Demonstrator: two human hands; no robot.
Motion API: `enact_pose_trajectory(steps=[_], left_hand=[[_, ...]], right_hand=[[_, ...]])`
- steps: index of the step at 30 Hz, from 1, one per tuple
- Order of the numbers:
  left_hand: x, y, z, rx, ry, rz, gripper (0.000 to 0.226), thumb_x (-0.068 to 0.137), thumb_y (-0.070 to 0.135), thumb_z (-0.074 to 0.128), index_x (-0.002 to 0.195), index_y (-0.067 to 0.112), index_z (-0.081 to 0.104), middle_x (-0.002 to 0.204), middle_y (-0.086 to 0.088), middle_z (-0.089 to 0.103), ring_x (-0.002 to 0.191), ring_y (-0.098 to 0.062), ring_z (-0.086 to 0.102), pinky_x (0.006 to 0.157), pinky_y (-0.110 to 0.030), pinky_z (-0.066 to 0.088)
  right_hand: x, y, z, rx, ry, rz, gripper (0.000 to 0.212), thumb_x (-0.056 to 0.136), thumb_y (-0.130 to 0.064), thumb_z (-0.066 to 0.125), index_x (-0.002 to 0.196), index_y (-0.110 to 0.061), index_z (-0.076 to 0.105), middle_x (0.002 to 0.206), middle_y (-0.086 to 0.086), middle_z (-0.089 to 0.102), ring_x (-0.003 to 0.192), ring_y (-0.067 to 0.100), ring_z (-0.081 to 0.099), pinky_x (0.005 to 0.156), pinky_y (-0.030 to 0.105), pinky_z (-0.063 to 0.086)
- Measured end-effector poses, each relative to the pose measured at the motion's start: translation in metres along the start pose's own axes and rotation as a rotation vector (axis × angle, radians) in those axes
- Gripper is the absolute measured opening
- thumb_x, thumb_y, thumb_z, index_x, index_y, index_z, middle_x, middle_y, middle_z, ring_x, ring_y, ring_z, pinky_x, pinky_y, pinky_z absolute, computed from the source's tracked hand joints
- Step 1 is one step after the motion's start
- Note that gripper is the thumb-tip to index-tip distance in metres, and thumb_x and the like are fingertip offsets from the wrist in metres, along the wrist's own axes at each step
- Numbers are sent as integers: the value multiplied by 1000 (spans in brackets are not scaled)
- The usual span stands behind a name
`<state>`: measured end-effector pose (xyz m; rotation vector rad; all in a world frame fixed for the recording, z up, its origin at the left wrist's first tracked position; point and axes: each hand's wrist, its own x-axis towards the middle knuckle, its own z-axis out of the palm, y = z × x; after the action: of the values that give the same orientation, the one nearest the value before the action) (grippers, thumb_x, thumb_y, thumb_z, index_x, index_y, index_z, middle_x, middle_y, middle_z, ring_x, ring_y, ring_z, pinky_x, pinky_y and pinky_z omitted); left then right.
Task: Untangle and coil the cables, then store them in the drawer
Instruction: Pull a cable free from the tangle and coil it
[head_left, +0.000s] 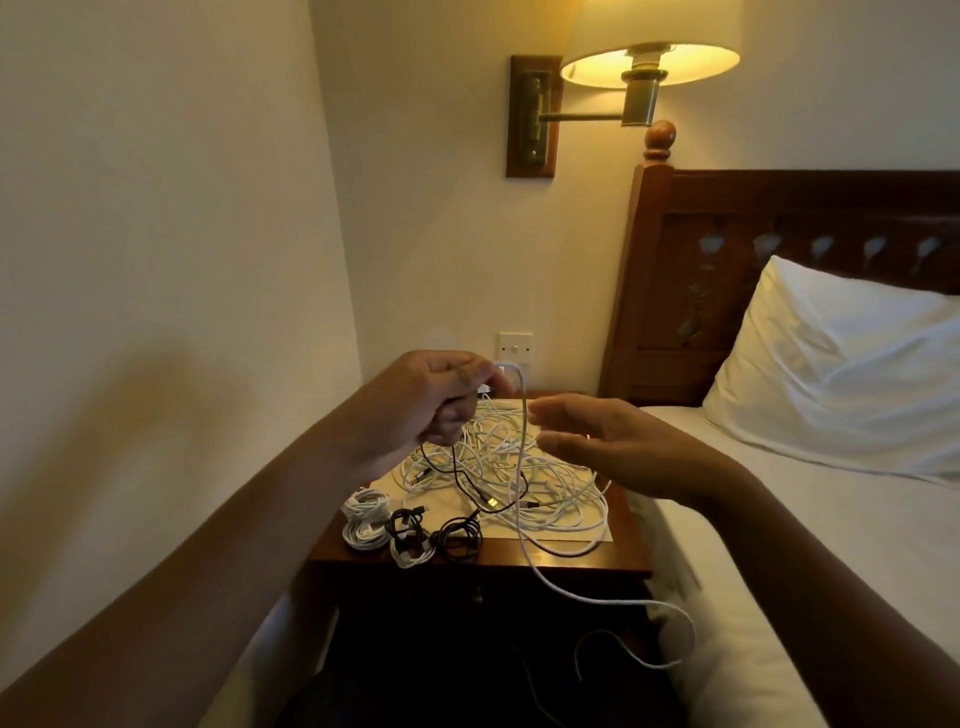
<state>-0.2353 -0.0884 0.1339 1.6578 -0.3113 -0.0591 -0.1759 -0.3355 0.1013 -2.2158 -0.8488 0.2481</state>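
— Which hand has hold of a cable?

— The left hand (431, 400). It is raised above the far left part of the table (571, 564), thumb and curled fingers pinching the top of one white cable (524, 410).

— Where does that cable run?

— Straight down from the pinch, across the tangle (524, 467), over the near edge of the table, then into a loose loop hanging low at the near right, beside the bed (779, 519).

— And the right hand (608, 441)?

— Fingers apart and relaxed, holding nothing. It hovers just to the right of the hanging strand; whether a fingertip touches it, I cannot tell.

— What is in the tangle?

— Mostly white cables with a few black ones wound through, heaped on a pale sheet in the middle of the table.

— Anything coiled?

— Yes, a cluster of small coils (410, 530) at the near left corner of the table, white and black ones lying close together, apart from the tangle.

— The drawer?

— The front below the table top is too dark to make out.

— The surroundings?

— A lit wall lamp (649, 57) above, a wooden headboard (727, 218) and a white pillow (841, 374) on the right.
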Motion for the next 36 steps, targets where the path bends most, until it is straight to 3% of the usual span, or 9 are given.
enact_pose_trajectory(steps=[4,9,13,17,20,25,30,32,36], left_hand=[[4,10,4,-184,31,67,30,105,18,43,97,5,68,53,2,29,45,-11,20,49,-30,16],[-4,12,-2,-209,77,84,31,104,19,43,108,3,68,53,2,27,45,-11,19,49,-30,16],[-4,12,-19,-411,211,70,33,106,19,40,114,0,66,53,6,32,44,-7,20,52,-27,17],[-7,4,-37,-498,266,100,35,105,14,40,126,-4,62,65,1,48,51,-8,29,52,-23,27],[-2,-10,-26,-300,289,135,31,106,14,43,130,1,59,84,-6,70,61,-14,53,59,-23,44],[-6,-26,-9,252,152,163,31,105,11,49,132,14,65,110,-3,76,98,-18,72,84,-27,56],[-22,-25,-7,-39,-120,132,34,108,23,42,107,8,73,72,-19,65,56,-24,57,54,-30,47],[-28,-28,-10,-117,-139,119,40,108,24,39,115,0,70,60,-15,54,46,-20,42,46,-29,34],[-30,-16,-12,-323,-140,140,38,102,27,47,115,1,72,50,0,45,41,-11,33,46,-29,22]], right_hand=[[18,-17,29,249,174,-128,20,107,-19,53,114,-19,71,83,-13,70,79,9,66,82,35,60],[23,-27,49,557,85,-79,29,107,-35,46,117,-20,69,104,-5,69,103,20,65,92,40,56],[21,-31,74,623,67,-75,21,110,-22,44,109,-15,64,73,2,53,59,19,50,55,33,48],[3,-23,88,174,154,-73,26,110,-30,44,105,-29,69,74,-9,59,57,19,50,54,44,45],[-11,-54,93,-70,112,-221,26,110,-34,45,108,-24,69,83,-13,64,68,6,59,61,20,43],[-9,-94,57,-223,210,-275,21,105,-33,56,95,-21,70,67,-12,57,57,-3,53,55,9,38],[4,-88,9,-127,357,-270,13,85,-44,74,88,-31,75,61,-9,64,51,2,53,50,15,42],[11,-76,-3,-14,418,-260,13,83,-47,74,87,-35,76,70,-5,70,56,11,59,57,28,51],[19,-41,8,273,392,-157,14,96,-34,66,97,-25,77,62,-2,55,49,12,42,46,24,37]])
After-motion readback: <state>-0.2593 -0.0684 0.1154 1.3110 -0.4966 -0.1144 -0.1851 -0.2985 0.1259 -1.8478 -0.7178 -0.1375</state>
